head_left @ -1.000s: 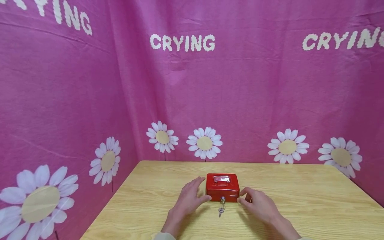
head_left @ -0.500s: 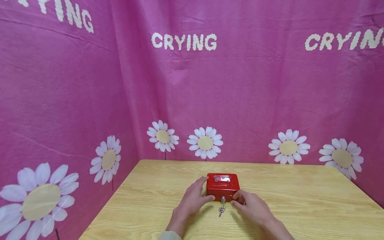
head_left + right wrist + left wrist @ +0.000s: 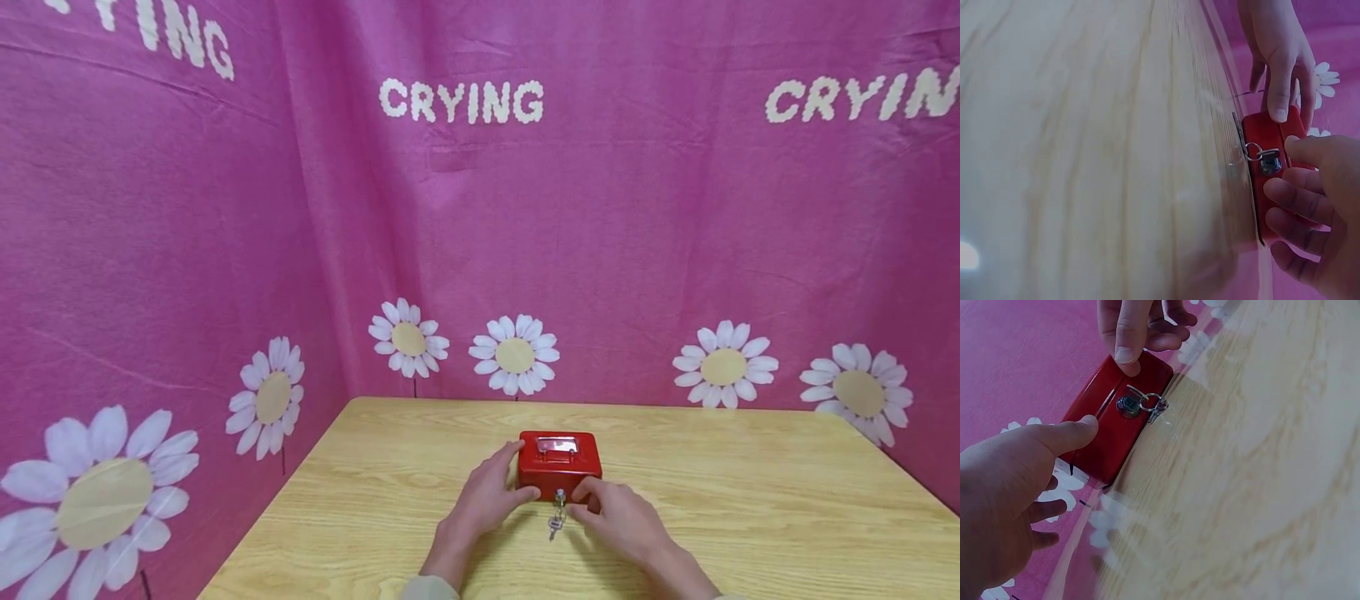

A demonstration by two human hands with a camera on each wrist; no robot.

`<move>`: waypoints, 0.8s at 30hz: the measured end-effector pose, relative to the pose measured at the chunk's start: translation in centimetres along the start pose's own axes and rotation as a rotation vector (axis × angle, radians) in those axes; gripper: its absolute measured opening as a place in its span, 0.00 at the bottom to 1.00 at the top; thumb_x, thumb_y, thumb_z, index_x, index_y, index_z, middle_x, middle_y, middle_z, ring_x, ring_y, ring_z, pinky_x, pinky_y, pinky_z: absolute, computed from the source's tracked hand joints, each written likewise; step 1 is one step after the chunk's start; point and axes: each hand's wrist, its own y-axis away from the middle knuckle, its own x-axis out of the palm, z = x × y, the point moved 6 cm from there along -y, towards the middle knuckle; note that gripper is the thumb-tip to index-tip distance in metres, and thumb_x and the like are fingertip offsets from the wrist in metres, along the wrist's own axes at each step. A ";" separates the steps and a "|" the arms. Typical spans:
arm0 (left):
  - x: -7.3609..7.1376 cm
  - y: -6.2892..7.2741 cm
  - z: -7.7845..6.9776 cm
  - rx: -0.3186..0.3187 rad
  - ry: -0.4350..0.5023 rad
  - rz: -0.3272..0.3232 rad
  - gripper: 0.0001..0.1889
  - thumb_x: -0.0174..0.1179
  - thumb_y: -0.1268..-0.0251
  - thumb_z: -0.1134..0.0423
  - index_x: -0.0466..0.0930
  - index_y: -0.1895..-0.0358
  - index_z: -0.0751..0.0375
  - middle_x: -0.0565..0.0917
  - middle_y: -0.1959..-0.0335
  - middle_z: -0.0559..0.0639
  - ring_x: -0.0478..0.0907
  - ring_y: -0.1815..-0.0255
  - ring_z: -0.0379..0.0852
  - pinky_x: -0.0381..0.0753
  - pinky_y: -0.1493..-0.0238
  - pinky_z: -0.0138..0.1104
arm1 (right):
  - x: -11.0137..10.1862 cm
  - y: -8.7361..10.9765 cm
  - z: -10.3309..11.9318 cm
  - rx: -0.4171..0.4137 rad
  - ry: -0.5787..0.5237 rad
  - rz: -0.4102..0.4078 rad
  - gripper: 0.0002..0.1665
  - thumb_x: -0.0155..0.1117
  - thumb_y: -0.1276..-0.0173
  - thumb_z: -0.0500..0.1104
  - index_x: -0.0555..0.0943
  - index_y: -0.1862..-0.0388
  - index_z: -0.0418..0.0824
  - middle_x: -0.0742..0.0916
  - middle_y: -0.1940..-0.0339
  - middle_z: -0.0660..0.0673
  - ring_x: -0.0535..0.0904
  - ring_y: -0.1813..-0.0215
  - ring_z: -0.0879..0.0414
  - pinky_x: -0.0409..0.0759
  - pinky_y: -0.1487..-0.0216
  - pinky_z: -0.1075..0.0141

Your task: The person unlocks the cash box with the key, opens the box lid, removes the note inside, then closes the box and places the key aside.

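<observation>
A small red cash box [image 3: 558, 473] with a top handle [image 3: 558, 454] stands on the table, lid down. Its front has a round lock [image 3: 1127, 405] with a key in it; a ring [image 3: 1252, 151] links that key to a second key [image 3: 555, 527], which hangs down. My left hand [image 3: 483, 497] holds the box's left end, thumb on the front face and fingers along the side. My right hand [image 3: 624, 518] is at the front right, thumb and fingers parted just beside the lock, with nothing between them.
The box sits toward the middle of a light wood-grain table [image 3: 750, 483]. A magenta cloth backdrop [image 3: 600, 233] with printed daisies and white lettering hangs behind the table and along its left side.
My right hand has moved left from the box's right corner along the front toward the lock. My left hand has closed in on the left end. The box has stayed in place.
</observation>
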 end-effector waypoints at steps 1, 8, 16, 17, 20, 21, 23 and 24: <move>0.0 0.0 0.0 0.005 -0.003 0.000 0.39 0.68 0.38 0.49 0.63 0.25 0.47 0.66 0.24 0.54 0.64 0.24 0.57 0.66 0.28 0.56 | 0.0 0.0 0.1 -0.001 0.000 -0.003 0.06 0.72 0.38 0.48 0.82 0.68 0.51 0.77 0.80 0.56 0.69 0.76 0.62 0.65 0.75 0.70; 0.0 0.0 -0.3 0.014 -0.024 0.001 0.35 0.65 0.34 0.52 0.64 0.25 0.47 0.66 0.24 0.53 0.64 0.24 0.57 0.65 0.27 0.57 | 0.5 -0.2 0.3 -0.014 0.026 -0.018 0.07 0.72 0.40 0.49 0.82 0.68 0.52 0.77 0.81 0.57 0.67 0.77 0.63 0.64 0.77 0.70; -0.1 0.0 -0.6 0.037 -0.079 -0.038 0.31 0.63 0.32 0.56 0.66 0.27 0.50 0.72 0.28 0.51 0.70 0.28 0.54 0.70 0.29 0.53 | 1.0 -0.5 0.1 0.008 0.037 -0.025 0.08 0.74 0.41 0.50 0.82 0.70 0.51 0.77 0.80 0.56 0.68 0.77 0.62 0.65 0.77 0.69; 0.0 0.0 -0.5 0.033 -0.073 -0.037 0.31 0.63 0.32 0.56 0.66 0.27 0.50 0.73 0.28 0.50 0.70 0.28 0.54 0.70 0.29 0.53 | 1.1 -0.5 0.1 0.010 0.033 -0.021 0.08 0.74 0.41 0.49 0.82 0.70 0.50 0.77 0.80 0.56 0.69 0.76 0.61 0.65 0.77 0.69; 0.1 0.0 -0.4 0.036 -0.064 -0.042 0.30 0.63 0.32 0.57 0.66 0.27 0.49 0.73 0.29 0.50 0.71 0.29 0.54 0.70 0.29 0.52 | 1.4 -0.7 0.1 0.020 0.030 0.001 0.08 0.74 0.41 0.48 0.82 0.69 0.49 0.78 0.79 0.55 0.69 0.76 0.61 0.65 0.77 0.69; 0.2 0.0 -0.4 0.035 -0.060 -0.041 0.30 0.63 0.31 0.57 0.66 0.27 0.49 0.74 0.29 0.50 0.71 0.29 0.53 0.70 0.29 0.52 | 1.4 -0.7 0.1 0.025 0.030 0.007 0.08 0.74 0.41 0.48 0.83 0.69 0.48 0.78 0.79 0.55 0.69 0.75 0.60 0.65 0.77 0.69; 0.3 0.0 -0.4 0.047 -0.057 -0.045 0.30 0.63 0.31 0.57 0.67 0.27 0.49 0.74 0.30 0.50 0.72 0.30 0.53 0.71 0.30 0.51 | 1.5 -0.8 0.1 0.030 0.036 0.012 0.08 0.74 0.41 0.48 0.83 0.68 0.48 0.78 0.79 0.54 0.69 0.75 0.60 0.65 0.77 0.69; 0.3 0.0 -0.5 0.052 -0.059 -0.048 0.30 0.62 0.31 0.57 0.67 0.27 0.49 0.75 0.30 0.50 0.72 0.30 0.53 0.71 0.30 0.51 | 1.5 -0.8 0.1 0.035 0.039 0.015 0.08 0.74 0.41 0.48 0.83 0.68 0.48 0.78 0.79 0.54 0.70 0.75 0.60 0.65 0.76 0.69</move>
